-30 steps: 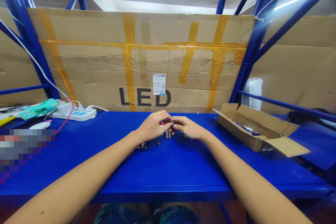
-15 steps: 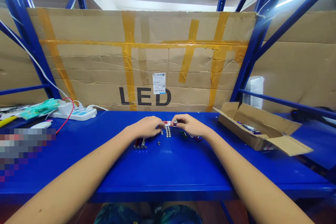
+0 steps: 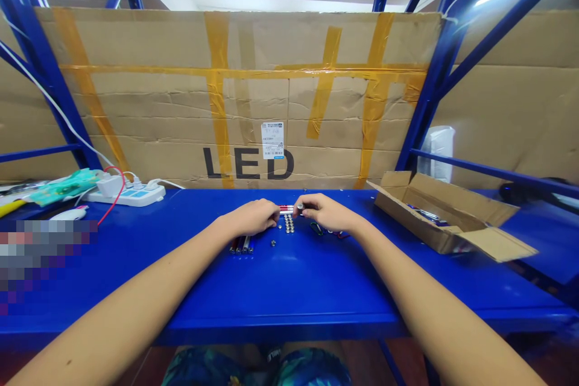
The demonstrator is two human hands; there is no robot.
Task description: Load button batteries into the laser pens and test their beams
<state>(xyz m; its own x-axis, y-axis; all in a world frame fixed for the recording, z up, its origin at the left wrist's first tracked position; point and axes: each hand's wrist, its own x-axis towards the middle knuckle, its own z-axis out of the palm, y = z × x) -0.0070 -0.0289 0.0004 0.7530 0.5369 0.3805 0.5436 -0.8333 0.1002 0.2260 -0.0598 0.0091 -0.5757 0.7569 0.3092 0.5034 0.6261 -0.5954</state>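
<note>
Two bare hands meet at the middle of the blue worktable (image 3: 289, 289), near its rear edge. The left hand (image 3: 254, 218) lies palm down with its fingers curled; its fingertips close on the left end of a small red cylinder (image 3: 286, 208). The right hand (image 3: 324, 213) pinches the silver-capped right end of the same cylinder between thumb and forefinger. The red cylinder lies level between the two hands, just above the tabletop; whether it touches the surface cannot be told.

Directly in front of the cylinder, a tight cluster of small silver cells (image 3: 288, 224) stands on the table. One single cell (image 3: 273, 243) sits apart from the cluster, nearer the person. Three thin tubes (image 3: 241, 245) lie side by side just below the left wrist. A dark clip (image 3: 317, 229) rests beside the right hand.

An open cardboard box (image 3: 452, 223) sits well to the right, flaps spread. A white power strip (image 3: 126, 194) with plugs lies at the far left. A taped cardboard sheet (image 3: 181, 114) marked "LED" stands upright behind the table.
</note>
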